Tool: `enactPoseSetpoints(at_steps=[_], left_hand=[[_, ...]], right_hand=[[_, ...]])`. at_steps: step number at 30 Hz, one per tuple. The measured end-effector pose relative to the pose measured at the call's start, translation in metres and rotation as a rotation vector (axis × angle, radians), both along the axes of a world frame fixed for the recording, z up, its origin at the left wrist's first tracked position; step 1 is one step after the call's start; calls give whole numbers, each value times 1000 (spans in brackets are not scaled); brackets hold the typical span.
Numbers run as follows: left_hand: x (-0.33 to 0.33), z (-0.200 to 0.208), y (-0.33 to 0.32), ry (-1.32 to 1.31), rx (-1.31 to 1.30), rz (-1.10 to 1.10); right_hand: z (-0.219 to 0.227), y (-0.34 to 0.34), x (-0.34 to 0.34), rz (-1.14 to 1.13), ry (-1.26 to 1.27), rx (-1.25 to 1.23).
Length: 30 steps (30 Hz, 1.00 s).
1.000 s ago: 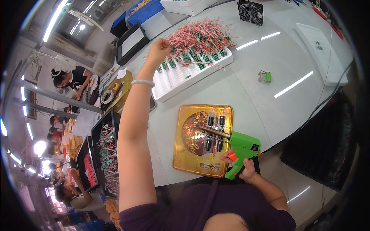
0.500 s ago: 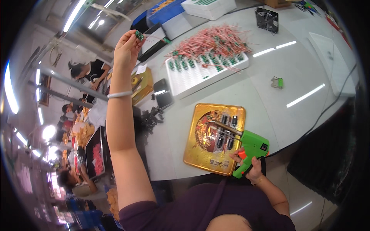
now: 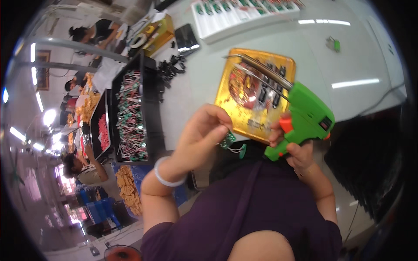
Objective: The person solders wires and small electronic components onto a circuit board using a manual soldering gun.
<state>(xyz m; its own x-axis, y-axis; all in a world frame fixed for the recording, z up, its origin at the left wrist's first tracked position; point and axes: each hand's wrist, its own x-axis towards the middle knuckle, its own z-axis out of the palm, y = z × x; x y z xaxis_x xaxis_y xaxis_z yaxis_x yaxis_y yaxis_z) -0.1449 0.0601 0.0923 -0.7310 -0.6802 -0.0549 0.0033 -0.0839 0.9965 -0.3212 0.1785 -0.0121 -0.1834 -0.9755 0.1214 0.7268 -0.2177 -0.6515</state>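
My left hand (image 3: 198,141) is closed in a pinch on a small green circuit board (image 3: 228,139), just in front of the gold tin's near edge. Short wires lead from that board to a small round green piece (image 3: 242,151). My right hand (image 3: 301,155) grips a green soldering gun (image 3: 310,111) by its handle, fingers near the orange trigger. The gun's long metal barrel and thin tube point to the far left, over the gold tin lid (image 3: 226,102). Several small black parts (image 3: 277,99) lie on that lid.
A white tray (image 3: 244,21) of green boards stands beyond the tin. Left of the table, a black bin (image 3: 150,108) holds many wired boards. Loose black pieces (image 3: 167,71), a phone (image 3: 186,38) and a gold box (image 3: 162,35) lie nearby. Co-workers sit at the far left.
My left hand has come back from the far left to near my body, still pinching the circuit board. The soldering gun sits higher in view, and the view has tilted downward.
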Motion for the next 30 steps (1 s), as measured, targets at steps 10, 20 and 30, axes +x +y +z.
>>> enactPoseSetpoints(at_steps=[10,20,30], left_hand=[[-21,-60,43,174,-124,76],[-8,-52,34,-137,-986,28],[-10,-55,26,-108,-528,-12]], right_hand=[[13,11,22,-69,518,134],[13,14,20,-181,577,-18],[11,9,18,-124,1048,58]])
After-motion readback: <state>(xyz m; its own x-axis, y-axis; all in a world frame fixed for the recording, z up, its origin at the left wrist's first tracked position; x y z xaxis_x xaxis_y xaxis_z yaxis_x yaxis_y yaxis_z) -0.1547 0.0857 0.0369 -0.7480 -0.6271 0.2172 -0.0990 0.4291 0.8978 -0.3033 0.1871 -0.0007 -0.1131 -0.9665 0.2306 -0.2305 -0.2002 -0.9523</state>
